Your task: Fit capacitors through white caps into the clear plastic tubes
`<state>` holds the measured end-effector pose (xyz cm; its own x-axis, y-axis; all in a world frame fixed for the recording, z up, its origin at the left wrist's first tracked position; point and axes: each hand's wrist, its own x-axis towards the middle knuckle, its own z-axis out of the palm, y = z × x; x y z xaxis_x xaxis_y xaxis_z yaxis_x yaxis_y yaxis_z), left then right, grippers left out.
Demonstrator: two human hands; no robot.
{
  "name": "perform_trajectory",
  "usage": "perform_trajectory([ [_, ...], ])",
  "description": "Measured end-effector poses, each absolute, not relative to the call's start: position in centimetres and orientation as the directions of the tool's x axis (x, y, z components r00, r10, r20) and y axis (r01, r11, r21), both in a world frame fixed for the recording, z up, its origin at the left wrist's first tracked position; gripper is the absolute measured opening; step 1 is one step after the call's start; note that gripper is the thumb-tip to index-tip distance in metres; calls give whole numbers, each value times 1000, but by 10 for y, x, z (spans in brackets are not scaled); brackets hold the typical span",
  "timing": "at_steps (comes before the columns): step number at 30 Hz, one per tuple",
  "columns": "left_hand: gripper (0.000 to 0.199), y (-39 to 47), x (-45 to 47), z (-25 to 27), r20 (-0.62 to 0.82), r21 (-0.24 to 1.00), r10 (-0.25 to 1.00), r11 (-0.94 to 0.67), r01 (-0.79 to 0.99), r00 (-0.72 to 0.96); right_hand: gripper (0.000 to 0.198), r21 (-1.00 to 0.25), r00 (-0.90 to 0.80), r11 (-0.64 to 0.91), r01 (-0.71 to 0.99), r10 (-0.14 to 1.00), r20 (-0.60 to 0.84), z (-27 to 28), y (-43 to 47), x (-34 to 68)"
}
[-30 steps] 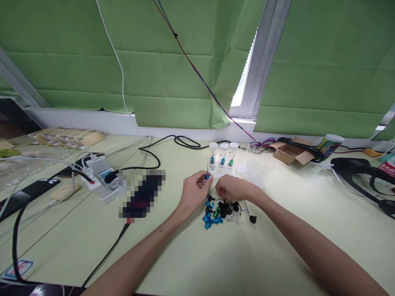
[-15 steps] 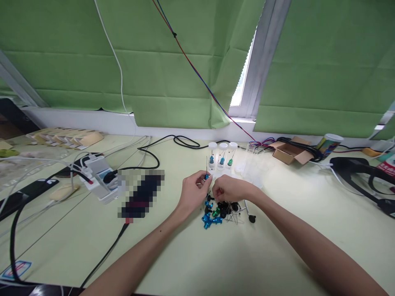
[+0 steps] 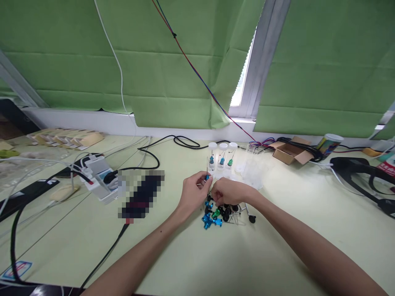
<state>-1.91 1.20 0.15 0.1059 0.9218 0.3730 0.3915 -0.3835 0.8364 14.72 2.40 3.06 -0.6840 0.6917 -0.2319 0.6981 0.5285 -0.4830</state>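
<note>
My left hand (image 3: pixel 196 190) pinches a small blue fitting (image 3: pixel 207 177) with a thin upright pin. Close beside it, my right hand (image 3: pixel 226 191) is curled with its fingertips pointing down over the pile; what they hold, if anything, is hidden. Under and in front of the hands lie several blue fittings (image 3: pixel 207 221), a green fitting (image 3: pixel 216 213), black knobs (image 3: pixel 226 214) and bent metal wires (image 3: pixel 236 219). One black knob (image 3: pixel 252 219) sits apart on the right. Behind the hands stand three clear white-capped containers (image 3: pixel 223 146) with blue or green pinned fittings in or before them.
Clear plastic packaging (image 3: pixel 253 174) lies right of the containers. An open cardboard box (image 3: pixel 291 151) and a printed can (image 3: pixel 329 144) stand at the back right. A white power strip (image 3: pixel 100 176), a pixelated dark device (image 3: pixel 143 195) and black cables (image 3: pixel 157 160) occupy the left.
My right hand has lowered slightly toward the pile, covering more of the black knobs. My left hand stays nearly in place with the blue fitting.
</note>
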Motion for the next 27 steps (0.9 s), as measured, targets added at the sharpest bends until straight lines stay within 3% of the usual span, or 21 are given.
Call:
perform_trajectory([
  [17,25,14,-18,-2,367,840,922,-386,381,123,20,-429,-676,546,720,693,-251,30,24,147],
  [27,23,13,-19,-3,368,835,921,-389,390,129,20,-474,-657,481,737,672,-340,31,25,148],
])
